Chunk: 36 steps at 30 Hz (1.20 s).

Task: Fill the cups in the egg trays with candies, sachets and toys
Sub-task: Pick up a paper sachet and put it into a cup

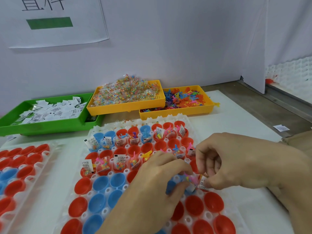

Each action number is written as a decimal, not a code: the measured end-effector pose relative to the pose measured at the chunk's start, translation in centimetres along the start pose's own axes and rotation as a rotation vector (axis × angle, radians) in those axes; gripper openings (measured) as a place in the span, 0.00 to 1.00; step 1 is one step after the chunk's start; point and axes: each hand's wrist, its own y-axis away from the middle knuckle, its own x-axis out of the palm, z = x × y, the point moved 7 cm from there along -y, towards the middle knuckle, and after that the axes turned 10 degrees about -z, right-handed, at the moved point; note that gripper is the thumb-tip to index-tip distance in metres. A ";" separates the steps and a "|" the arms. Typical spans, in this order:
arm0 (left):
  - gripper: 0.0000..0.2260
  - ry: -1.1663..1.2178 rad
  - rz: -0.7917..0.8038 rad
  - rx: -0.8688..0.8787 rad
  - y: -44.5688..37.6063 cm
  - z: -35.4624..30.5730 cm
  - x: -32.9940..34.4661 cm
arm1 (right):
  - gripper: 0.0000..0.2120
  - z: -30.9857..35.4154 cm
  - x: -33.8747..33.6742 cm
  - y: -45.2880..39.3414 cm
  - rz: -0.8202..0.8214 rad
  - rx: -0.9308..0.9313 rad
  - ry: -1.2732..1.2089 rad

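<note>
A clear egg tray (99, 130) in front of me holds red and blue cups; the far rows carry sachets, candy packs and toys, the near rows are bare. My left hand (152, 188) and my right hand (236, 161) meet over a cup at the tray's right middle. My right hand pinches a white sachet (202, 182). My left hand's fingers curl around a small candy pack with a pink toy (191, 179) at the same cup. The cup under them is mostly hidden.
A second egg tray (25, 174) of red and blue cups lies at left. At the back stand a green bin of white sachets (50, 129), a yellow bin of candy packs (125, 108) and a yellow bin of plastic toys (177, 113). A stray sachet (281, 128) lies at right.
</note>
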 end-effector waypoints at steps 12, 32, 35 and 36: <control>0.22 0.131 -0.149 -0.112 -0.5 1.5 -2.3 | 0.11 -0.2 -0.1 0.1 -0.015 0.031 0.038; 0.13 -0.080 0.090 0.059 0.5 -0.1 0.8 | 0.10 0.0 -0.4 0.3 -0.032 -0.018 0.046; 0.12 -0.070 0.087 0.052 0.4 -0.1 0.8 | 0.07 -0.2 -0.5 0.4 -0.035 -0.014 0.065; 0.12 -0.059 0.086 0.043 0.4 0.0 0.7 | 0.06 -0.2 -0.5 0.5 -0.029 -0.013 0.068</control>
